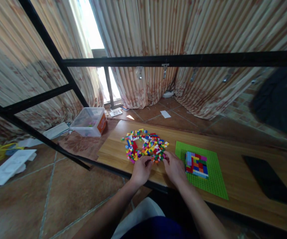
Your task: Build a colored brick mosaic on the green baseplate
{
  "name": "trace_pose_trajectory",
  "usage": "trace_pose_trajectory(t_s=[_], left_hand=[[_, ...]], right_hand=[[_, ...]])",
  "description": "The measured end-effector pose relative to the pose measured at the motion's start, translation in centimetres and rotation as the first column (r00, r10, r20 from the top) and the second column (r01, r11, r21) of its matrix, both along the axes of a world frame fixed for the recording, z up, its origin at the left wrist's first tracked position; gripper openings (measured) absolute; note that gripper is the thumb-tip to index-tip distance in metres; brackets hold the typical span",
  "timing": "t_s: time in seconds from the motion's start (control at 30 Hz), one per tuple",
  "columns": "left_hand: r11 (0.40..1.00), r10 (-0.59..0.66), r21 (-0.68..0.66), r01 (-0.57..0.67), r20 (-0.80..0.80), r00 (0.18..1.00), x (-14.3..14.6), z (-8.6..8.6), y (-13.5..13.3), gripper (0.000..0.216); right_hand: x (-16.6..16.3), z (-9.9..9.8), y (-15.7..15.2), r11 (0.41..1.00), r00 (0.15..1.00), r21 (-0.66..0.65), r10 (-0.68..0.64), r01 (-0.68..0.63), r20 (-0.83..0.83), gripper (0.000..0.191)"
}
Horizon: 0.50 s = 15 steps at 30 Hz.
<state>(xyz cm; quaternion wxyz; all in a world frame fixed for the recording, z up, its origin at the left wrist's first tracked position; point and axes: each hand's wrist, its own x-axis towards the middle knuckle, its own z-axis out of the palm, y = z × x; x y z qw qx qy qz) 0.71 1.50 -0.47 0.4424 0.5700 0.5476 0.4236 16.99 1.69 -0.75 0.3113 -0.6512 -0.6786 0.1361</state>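
A pile of small coloured bricks (144, 145) lies spread in a ring on the wooden table (233, 172). To its right sits a green baseplate (214, 169) with a block of coloured bricks (196, 164) built on it. My left hand (141, 170) rests at the near edge of the pile, fingers curled onto the bricks. My right hand (174, 167) lies between the pile and the baseplate, fingers bent down at the pile's edge. What either hand holds is too small to make out.
A clear plastic box (90, 122) with an orange label stands on a brown cloth beyond the table's left end. A black flat rectangle (267, 181) lies on the table at right. Black frame bars (183, 60) cross above. Papers lie on the tiled floor at left.
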Motion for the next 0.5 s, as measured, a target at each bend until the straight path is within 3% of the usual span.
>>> trace_pose_trajectory(t_s=[0.3,0.4,0.5], left_hand=[[1.000,0.009,0.016,-0.010,0.069,0.998,-0.2,-0.9,0.0,0.025],[0.997,0.008,-0.079,0.011,0.235,0.972,0.2,-0.4,-0.4,0.022],[0.985,0.006,-0.159,0.065,0.412,0.911,0.9,0.6,-1.2,0.019]], right_hand=[[-1.3,0.6,-3.2,1.000,0.967,-0.016,0.010,-0.014,-0.256,0.029],[-1.9,0.8,-3.6,0.998,0.889,-0.059,-0.017,-0.011,-0.458,0.028],[-2.2,0.9,-3.8,0.994,0.748,-0.112,-0.072,-0.004,-0.660,0.028]])
